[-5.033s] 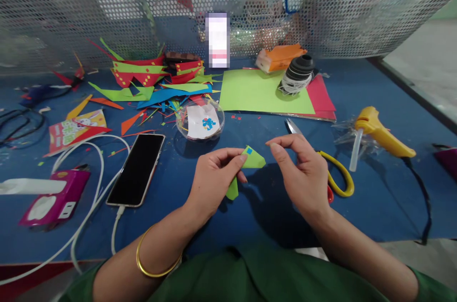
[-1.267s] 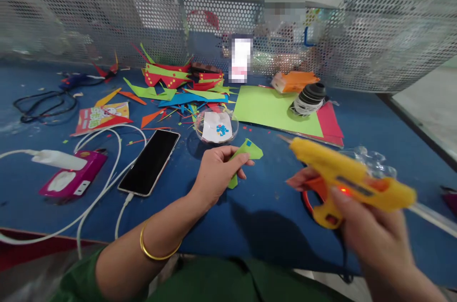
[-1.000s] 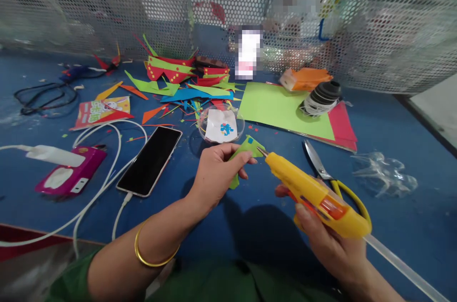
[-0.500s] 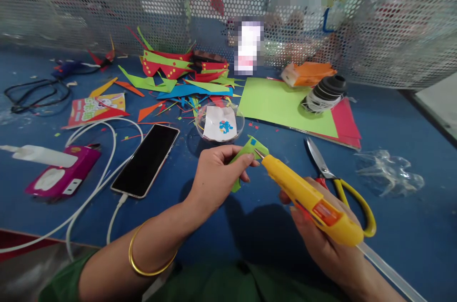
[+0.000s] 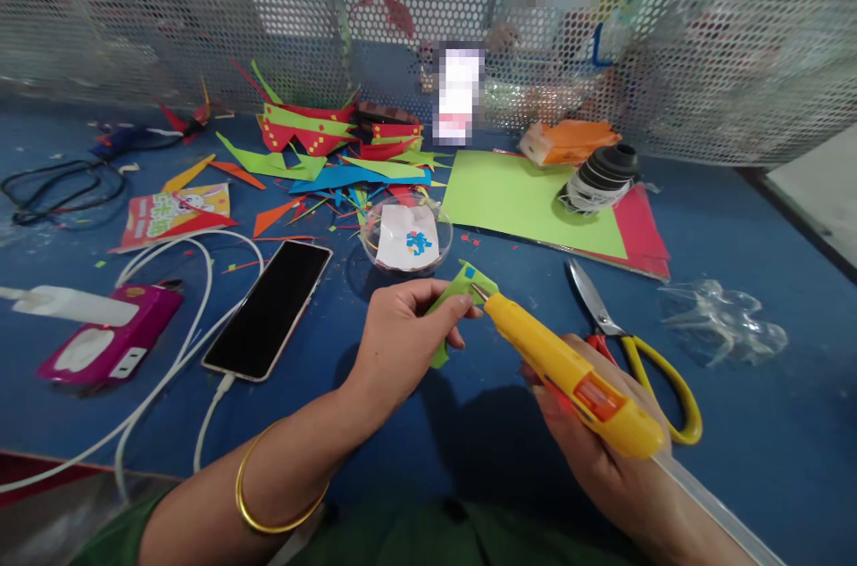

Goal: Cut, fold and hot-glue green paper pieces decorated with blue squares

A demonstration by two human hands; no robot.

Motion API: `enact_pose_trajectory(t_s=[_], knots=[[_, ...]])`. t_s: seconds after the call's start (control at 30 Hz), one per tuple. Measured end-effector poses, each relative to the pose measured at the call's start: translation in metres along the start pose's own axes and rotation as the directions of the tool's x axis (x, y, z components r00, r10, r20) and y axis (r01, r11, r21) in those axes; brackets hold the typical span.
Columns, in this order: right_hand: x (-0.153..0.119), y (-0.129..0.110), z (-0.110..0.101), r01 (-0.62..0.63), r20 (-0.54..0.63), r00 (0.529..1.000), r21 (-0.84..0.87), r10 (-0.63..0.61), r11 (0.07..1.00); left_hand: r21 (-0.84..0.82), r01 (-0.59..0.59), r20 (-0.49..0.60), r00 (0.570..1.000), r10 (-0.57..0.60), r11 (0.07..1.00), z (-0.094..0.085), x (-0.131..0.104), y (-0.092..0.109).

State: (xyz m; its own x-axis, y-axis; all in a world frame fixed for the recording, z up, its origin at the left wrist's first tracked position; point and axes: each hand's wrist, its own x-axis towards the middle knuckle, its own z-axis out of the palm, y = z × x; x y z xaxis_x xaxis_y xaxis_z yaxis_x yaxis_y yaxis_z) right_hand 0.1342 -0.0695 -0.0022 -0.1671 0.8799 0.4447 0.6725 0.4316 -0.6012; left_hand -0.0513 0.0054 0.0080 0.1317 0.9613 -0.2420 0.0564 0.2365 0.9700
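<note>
My left hand pinches a folded green paper piece between thumb and fingers. A small blue square lies on the paper near its upper edge. My right hand is wrapped round a yellow glue gun, a clear glue stick coming out of its back end. The gun's metal nozzle is at the green paper, close below the blue square; whether it touches cannot be made out. Beyond my left hand stands a round clear dish holding white paper with small blue bits.
Scissors and crumpled clear plastic lie at the right. Green sheets hold a black roll. Paper masks and scraps lie behind. At left are a phone, white cable and purple box.
The whole view has shifted slightly. The nozzle has moved a little further over the green paper, nearer the blue square. Both hands keep their holds.
</note>
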Motion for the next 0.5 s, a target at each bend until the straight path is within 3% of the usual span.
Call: enact_pose_trajectory(t_s=[0.5], knots=[[-0.0021, -0.0005, 0.0030, 0.005, -0.023, 1.000, -0.033, -0.005, 0.999, -0.006, 0.002, 0.015, 1.000, -0.002, 1.000, 0.0003, 0.0005, -0.0014]])
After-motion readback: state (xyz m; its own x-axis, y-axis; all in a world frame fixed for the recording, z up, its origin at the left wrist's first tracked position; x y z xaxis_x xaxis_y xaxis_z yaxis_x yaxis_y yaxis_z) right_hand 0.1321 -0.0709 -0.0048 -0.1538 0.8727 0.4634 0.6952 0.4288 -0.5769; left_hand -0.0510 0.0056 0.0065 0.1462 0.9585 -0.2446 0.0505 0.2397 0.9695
